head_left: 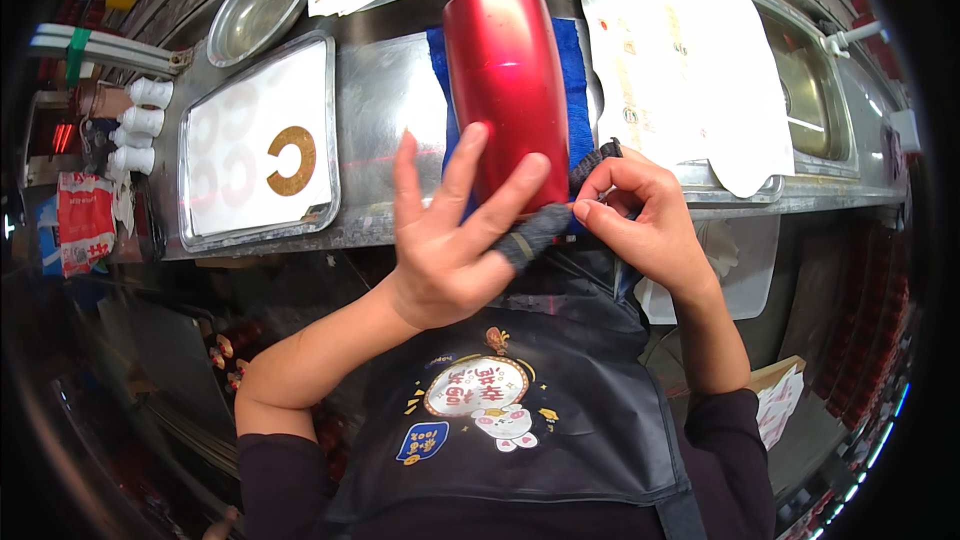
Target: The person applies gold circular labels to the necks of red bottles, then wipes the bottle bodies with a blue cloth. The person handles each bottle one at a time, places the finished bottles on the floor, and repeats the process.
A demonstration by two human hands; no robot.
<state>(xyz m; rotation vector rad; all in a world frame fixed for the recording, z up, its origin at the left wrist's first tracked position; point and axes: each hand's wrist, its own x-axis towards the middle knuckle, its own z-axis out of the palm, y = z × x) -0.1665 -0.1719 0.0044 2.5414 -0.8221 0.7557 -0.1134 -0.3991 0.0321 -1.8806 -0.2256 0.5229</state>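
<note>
Left hand point(447, 265) open and empty, fingers spread over the near end of a red bottle point(505, 65) lying on blue cloth point(577, 90), right hand point(655, 223) curled, thumb and forefinger pinched together, any hold unclear

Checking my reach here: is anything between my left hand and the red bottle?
Nothing visible stands between your left hand and the red bottle, though a dark grey sleeve covers one digit. Contact is unclear.

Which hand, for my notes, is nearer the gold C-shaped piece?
The left hand, which is right of the gold C-shaped piece; the right hand is farther right, beyond the red bottle.
</note>
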